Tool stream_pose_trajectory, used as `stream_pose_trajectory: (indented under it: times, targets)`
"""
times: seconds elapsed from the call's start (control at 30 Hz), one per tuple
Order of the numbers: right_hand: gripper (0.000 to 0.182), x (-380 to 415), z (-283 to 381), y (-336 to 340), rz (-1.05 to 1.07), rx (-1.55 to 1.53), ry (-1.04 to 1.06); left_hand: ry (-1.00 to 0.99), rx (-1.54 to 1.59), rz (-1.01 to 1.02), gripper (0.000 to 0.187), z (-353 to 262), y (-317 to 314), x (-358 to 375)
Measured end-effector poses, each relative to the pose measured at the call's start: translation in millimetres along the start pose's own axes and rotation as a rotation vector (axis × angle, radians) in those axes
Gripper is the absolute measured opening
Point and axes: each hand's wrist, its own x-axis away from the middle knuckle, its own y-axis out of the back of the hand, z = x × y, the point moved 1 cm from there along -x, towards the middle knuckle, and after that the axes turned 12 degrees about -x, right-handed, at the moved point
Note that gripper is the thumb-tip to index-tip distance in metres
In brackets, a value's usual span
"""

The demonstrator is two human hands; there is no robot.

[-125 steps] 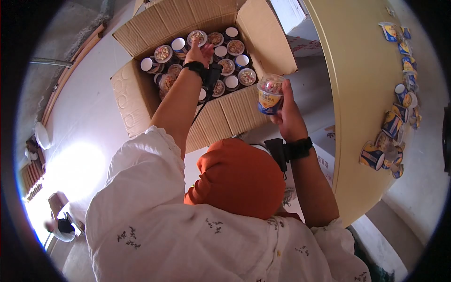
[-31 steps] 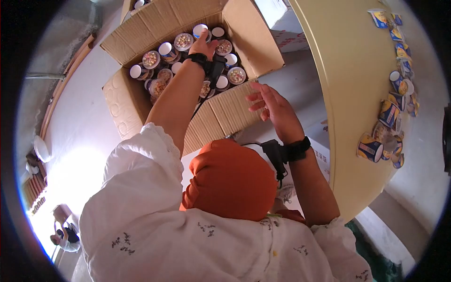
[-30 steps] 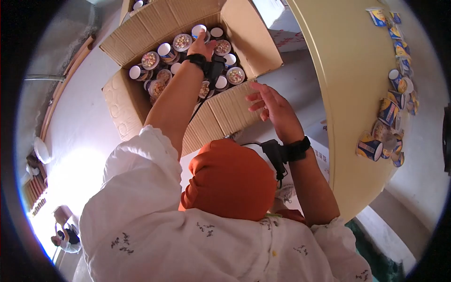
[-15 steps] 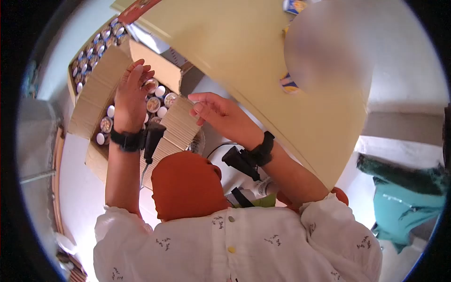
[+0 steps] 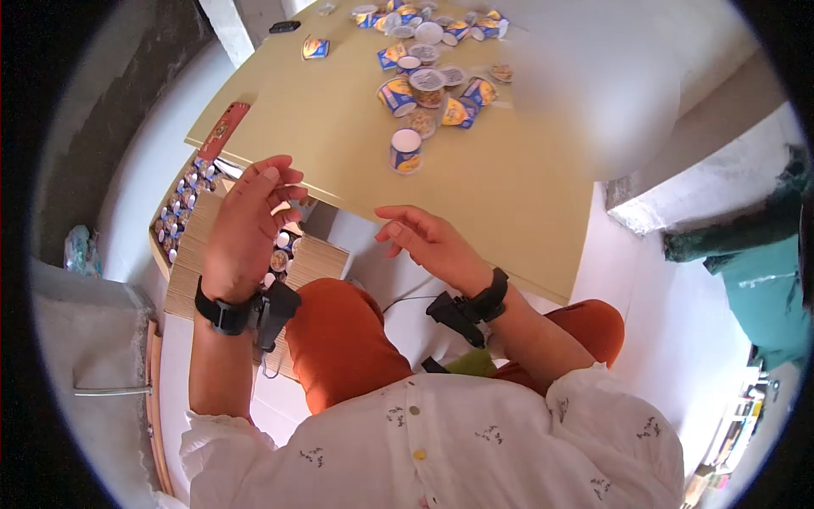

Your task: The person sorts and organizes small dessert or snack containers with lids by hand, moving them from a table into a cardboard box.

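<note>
My left hand [image 5: 242,231] is raised over a cardboard box [image 5: 325,259], with its fingers loosely curled and apart and nothing in them. Part of the box is hidden behind this hand and forearm. Small cups with white tops [image 5: 280,260] show inside it. My right hand [image 5: 431,244] hovers by the near edge of the yellowish table [image 5: 509,220], open and holding nothing, its fingers stretched to the left. Nearest on the tabletop stands a blue and yellow cup [image 5: 406,153] with a white top. Each wrist wears a black strap with a device.
Several blue and yellow packs and clear-lidded cups [image 5: 427,80] lie across the table. A lone cup [image 5: 315,47], a red case-like object [image 5: 224,131] and a black object [image 5: 285,27] are farther left. Another box of cups [image 5: 174,216] stands beyond the open one. Green cloth [image 5: 755,263] hangs right.
The view has tilted up and shows more of the tabletop and its cups. Both hands remain raised and empty, in nearly the same pose, and appear closer to the table edge.
</note>
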Motion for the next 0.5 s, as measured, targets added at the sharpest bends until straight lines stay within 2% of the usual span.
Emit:
stream_pose_trajectory:
  times: [0.07, 0.13, 0.27, 0.5]
  targets:
    - [0.039, 14, 8, 6, 0.019, 0.047, 0.009, -0.007, 0.01, 0.039, 0.028, -7, -15, 12]
    - [0.039, 27, 18, 12, 0.013, 0.047, 0.044, 0.052, 0.086, 0.124, 0.033, -15, -33, 27]
    - [0.039, 52, 37, 21, -0.021, 0.027, 0.103, 0.094, 0.13, 0.197, 0.031, -31, -68, 53]
    - [0.039, 98, 74, 43, -0.09, 0.054, 0.205, 0.026, 0.145, 0.252, 0.031, -70, -134, 80]
